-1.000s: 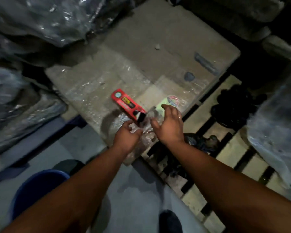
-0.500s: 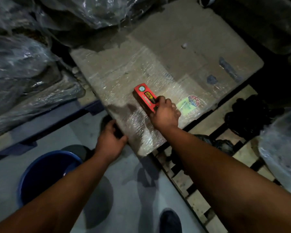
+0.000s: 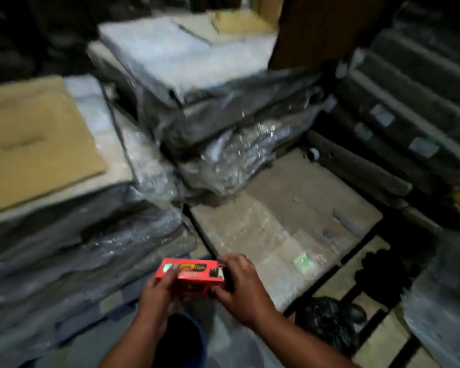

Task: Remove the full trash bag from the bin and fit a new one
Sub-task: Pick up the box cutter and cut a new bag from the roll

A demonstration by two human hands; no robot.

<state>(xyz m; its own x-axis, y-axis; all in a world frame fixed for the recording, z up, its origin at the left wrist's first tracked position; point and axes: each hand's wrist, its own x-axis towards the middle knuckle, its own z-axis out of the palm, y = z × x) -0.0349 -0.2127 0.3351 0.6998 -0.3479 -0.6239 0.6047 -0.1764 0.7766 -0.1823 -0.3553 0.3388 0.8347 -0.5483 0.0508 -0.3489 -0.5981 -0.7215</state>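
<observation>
Box: your red box (image 3: 194,275), long, with seemingly yellow lettering too blurred to read, is held just above the blue bin (image 3: 202,344).
Left hand (image 3: 157,294): curled round its left end.
Right hand (image 3: 244,291): gripping its right end.

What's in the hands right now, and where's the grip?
Both hands hold one red box. The left hand grips its left end and the right hand its right end, thumb on the front face.

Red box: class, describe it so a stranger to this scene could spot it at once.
Find the wrapped slab at lower centre. Nearer the camera, the left hand and right hand hold the red box between them. Nothing else here is bright red.
</observation>
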